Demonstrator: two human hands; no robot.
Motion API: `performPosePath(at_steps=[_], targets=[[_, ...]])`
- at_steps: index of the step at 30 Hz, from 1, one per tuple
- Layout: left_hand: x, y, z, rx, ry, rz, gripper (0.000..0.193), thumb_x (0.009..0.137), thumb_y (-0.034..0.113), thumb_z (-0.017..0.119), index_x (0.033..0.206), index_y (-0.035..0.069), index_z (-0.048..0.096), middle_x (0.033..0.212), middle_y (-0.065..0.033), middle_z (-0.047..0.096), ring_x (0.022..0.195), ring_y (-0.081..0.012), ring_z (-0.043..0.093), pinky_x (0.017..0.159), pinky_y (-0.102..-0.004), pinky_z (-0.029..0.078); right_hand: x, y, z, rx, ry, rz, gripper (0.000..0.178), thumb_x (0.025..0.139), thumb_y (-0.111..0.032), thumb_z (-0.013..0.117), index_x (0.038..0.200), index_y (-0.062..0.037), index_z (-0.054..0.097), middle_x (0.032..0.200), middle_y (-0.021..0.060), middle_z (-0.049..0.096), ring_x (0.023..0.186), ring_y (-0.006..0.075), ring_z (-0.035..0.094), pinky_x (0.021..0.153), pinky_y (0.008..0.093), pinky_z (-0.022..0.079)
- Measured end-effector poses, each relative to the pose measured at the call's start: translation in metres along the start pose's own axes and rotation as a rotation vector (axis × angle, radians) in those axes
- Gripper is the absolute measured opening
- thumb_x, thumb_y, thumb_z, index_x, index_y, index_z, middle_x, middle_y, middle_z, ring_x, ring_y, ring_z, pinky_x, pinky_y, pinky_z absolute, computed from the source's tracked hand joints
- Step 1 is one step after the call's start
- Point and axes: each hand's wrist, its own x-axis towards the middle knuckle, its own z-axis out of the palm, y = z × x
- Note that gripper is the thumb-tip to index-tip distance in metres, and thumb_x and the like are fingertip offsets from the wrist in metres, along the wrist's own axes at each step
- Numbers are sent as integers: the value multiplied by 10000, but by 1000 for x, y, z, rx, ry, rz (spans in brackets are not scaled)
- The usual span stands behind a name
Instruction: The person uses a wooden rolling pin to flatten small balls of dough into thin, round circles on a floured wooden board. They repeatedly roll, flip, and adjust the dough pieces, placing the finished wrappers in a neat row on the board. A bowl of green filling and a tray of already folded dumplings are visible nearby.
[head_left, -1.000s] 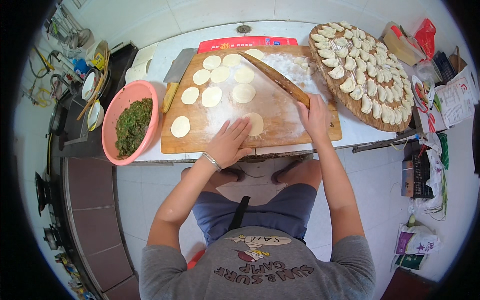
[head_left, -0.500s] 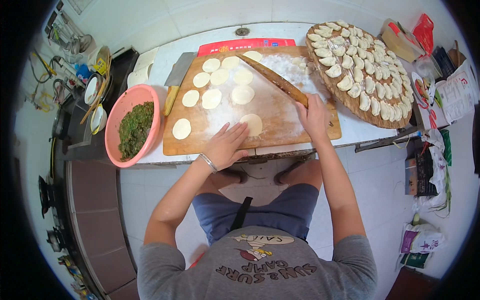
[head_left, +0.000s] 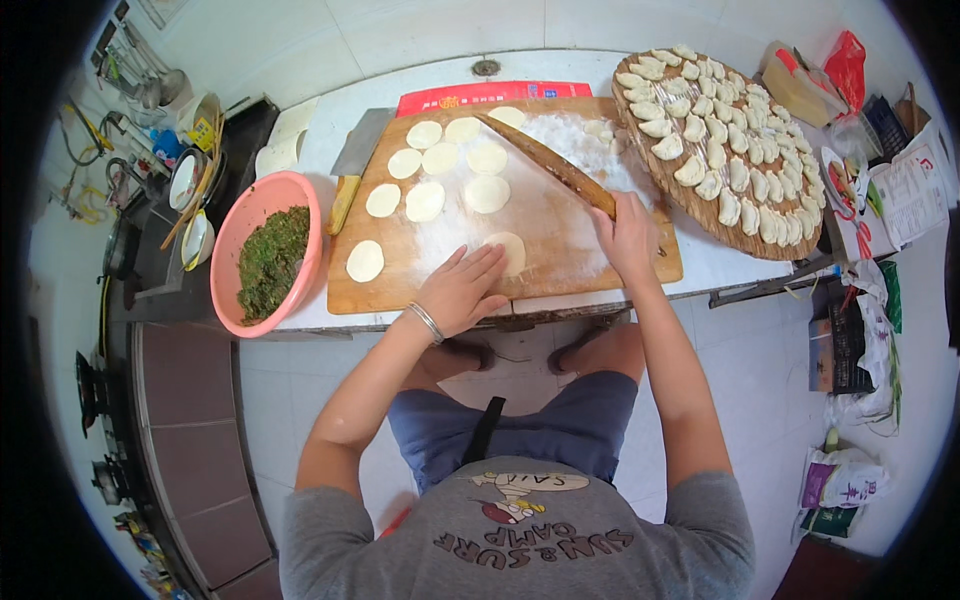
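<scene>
My left hand (head_left: 460, 288) lies flat, its fingertips on the left edge of a round dough wrapper (head_left: 513, 255) near the front of the floured cutting board (head_left: 570, 262). My right hand (head_left: 630, 238) is wrapped round the near end of a wooden rolling pin (head_left: 548, 160). The pin slants away to the far left across the board and is apart from that wrapper. Several more thin wrappers (head_left: 425, 201) are spread over the board's left half. White flour (head_left: 575, 140) covers the far right, with small dough pieces (head_left: 600, 130) beside it.
A pink bowl of green filling (head_left: 316, 225) stands left of the board. Between them lies a cleaver (head_left: 362, 142) with a wooden handle. At the right, a round wooden board (head_left: 665, 185) bears rows of dumplings. A red box (head_left: 492, 97) lies behind the cutting board.
My left hand has slid slightly to the right over the wrapper's edge. The right hand and the rolling pin have hardly moved.
</scene>
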Motion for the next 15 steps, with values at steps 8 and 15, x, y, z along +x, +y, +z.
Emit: performPosePath(at_steps=[8,15], targets=[[51,-9,20,45,235,104,410,844,136,647,1238,46,579,1302,-124,559,1202,-327,523,1031,-414,433,-1,2,1,-11,-19,37,357,876,-306,690,1108,-56,585,967,130,603,880,343,615,710,430,503],[67,-9,24,13,185,-56,226,816,93,635,1041,98,658,1092,-89,604,1029,-301,573,885,-399,507,1,-3,0,30,-7,33,344,876,-291,693,1103,-56,586,954,131,600,871,342,614,711,434,498]])
